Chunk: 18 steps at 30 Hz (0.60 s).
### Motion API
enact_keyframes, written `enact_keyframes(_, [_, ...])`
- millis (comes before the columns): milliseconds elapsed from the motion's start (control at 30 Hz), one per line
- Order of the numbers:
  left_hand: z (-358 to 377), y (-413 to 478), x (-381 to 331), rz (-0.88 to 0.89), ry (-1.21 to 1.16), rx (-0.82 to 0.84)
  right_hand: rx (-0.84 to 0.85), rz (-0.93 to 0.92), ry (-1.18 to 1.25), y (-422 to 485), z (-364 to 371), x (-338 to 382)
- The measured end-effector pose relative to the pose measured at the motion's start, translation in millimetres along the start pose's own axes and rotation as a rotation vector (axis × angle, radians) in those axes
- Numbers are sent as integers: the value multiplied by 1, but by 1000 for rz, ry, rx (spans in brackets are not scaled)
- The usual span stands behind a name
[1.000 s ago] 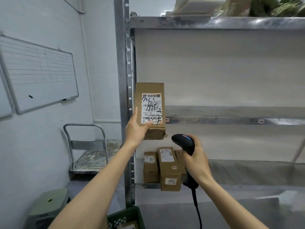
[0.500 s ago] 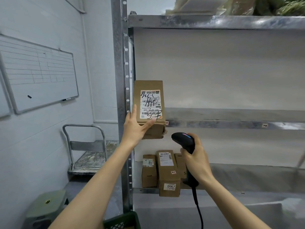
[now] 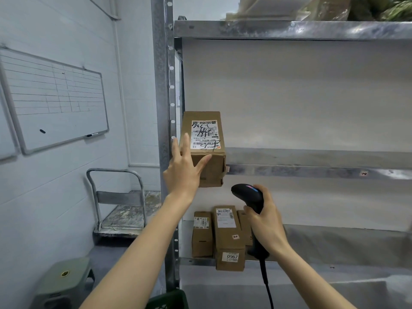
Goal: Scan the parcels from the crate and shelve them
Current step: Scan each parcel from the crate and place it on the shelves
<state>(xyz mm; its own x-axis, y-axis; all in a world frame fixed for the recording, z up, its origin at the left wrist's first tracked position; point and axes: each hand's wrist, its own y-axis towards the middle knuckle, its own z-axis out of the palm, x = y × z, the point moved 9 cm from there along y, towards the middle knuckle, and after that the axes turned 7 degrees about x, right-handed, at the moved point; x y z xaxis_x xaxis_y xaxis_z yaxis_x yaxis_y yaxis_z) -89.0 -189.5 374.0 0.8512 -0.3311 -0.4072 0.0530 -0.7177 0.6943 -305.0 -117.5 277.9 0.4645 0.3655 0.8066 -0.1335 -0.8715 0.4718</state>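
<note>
The parcel (image 3: 204, 150) is touched by the released left grip (image 3: 182, 172); the scanner (image 3: 247, 195) is grasped by the right grip (image 3: 267, 226).

top shelf (image 3: 289, 30): blurred packages (image 3: 267, 8), something green at the right end
middle shelf (image 3: 312, 171): labelled parcel (image 3: 206, 150) at left end, past the front edge; resting or not, can't tell
lower shelf (image 3: 334, 241): three upright brown boxes (image 3: 227, 237) at left end, side by side, middle one marked 0967
floor (image 3: 104, 253): green stool (image 3: 64, 279), platform cart (image 3: 122, 217), green crate (image 3: 169, 299) at frame bottom
</note>
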Motion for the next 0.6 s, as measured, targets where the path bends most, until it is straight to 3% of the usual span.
enact_keyframes(133, [5, 0, -4, 25, 10, -62, 3, 13, 11, 3, -1, -8])
enact_keyframes(600, [32, 38, -8, 202, -293, -172, -18, 38, 3, 19, -4, -34])
